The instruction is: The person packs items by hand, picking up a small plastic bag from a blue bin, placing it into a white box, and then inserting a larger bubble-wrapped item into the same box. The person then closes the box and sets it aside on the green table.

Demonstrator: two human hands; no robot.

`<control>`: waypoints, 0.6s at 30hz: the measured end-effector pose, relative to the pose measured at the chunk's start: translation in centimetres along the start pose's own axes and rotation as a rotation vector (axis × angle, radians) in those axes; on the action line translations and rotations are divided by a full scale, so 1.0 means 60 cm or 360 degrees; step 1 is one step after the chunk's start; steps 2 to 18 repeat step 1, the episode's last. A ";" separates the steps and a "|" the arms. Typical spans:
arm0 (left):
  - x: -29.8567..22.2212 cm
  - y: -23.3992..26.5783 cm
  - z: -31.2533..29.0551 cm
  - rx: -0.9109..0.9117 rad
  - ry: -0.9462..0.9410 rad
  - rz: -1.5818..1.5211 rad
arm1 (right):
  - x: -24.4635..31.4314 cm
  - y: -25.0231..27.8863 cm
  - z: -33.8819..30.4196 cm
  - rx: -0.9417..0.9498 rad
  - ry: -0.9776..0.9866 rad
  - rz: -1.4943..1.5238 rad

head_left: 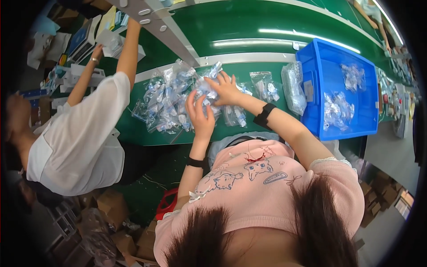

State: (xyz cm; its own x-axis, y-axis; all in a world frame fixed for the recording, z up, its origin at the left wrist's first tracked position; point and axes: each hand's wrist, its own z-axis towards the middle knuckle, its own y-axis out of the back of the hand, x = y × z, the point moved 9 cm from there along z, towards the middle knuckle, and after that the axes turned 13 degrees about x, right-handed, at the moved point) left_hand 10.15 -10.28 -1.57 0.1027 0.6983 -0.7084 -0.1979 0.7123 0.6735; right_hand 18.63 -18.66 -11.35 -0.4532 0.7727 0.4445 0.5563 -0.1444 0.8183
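A heap of small clear plastic bags (162,100), with white and light-blue pieces inside, covers the green table in front of me. My right hand (227,91) reaches over the heap's right side, fingers spread and touching the bags. Close beside it, my left hand (201,116) has its fingers apart and slightly curved against bags at the heap's near edge. Plastic hides parts of the fingertips, but neither hand shows a firm grip. Another bag (235,116) lies just below my right wrist. Farther right, a separate filled bag (265,87) rests on the table.
A blue plastic bin (371,100) at the right holds a few similar bags. Against its left side lies a clear plastic bundle (293,89). A metal post (167,33) slants above the table. At my left, a person in a white shirt (84,138) works close by.
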 end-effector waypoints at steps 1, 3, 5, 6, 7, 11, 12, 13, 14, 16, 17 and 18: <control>-0.011 -0.013 0.017 0.0061 -0.0076 0.0021 | 0.001 -0.002 -0.006 0.0221 -0.0021 -0.0070; -0.011 -0.013 0.017 0.0061 -0.0076 0.0021 | 0.001 -0.002 -0.006 0.0221 -0.0021 -0.0070; -0.011 -0.013 0.017 0.0061 -0.0076 0.0021 | 0.001 -0.002 -0.006 0.0221 -0.0021 -0.0070; -0.011 -0.013 0.017 0.0061 -0.0076 0.0021 | 0.001 -0.002 -0.006 0.0221 -0.0021 -0.0070; -0.011 -0.013 0.017 0.0061 -0.0076 0.0021 | 0.001 -0.002 -0.006 0.0221 -0.0021 -0.0070; -0.011 -0.013 0.017 0.0061 -0.0076 0.0021 | 0.001 -0.002 -0.006 0.0221 -0.0021 -0.0070; -0.011 -0.013 0.017 0.0061 -0.0076 0.0021 | 0.001 -0.002 -0.006 0.0221 -0.0021 -0.0070; -0.011 -0.013 0.017 0.0061 -0.0076 0.0021 | 0.001 -0.002 -0.006 0.0221 -0.0021 -0.0070; -0.011 -0.013 0.017 0.0061 -0.0076 0.0021 | 0.001 -0.002 -0.006 0.0221 -0.0021 -0.0070; -0.011 -0.013 0.017 0.0061 -0.0076 0.0021 | 0.001 -0.002 -0.006 0.0221 -0.0021 -0.0070; -0.011 -0.013 0.017 0.0061 -0.0076 0.0021 | 0.001 -0.002 -0.006 0.0221 -0.0021 -0.0070; -0.011 -0.013 0.017 0.0061 -0.0076 0.0021 | 0.001 -0.002 -0.006 0.0221 -0.0021 -0.0070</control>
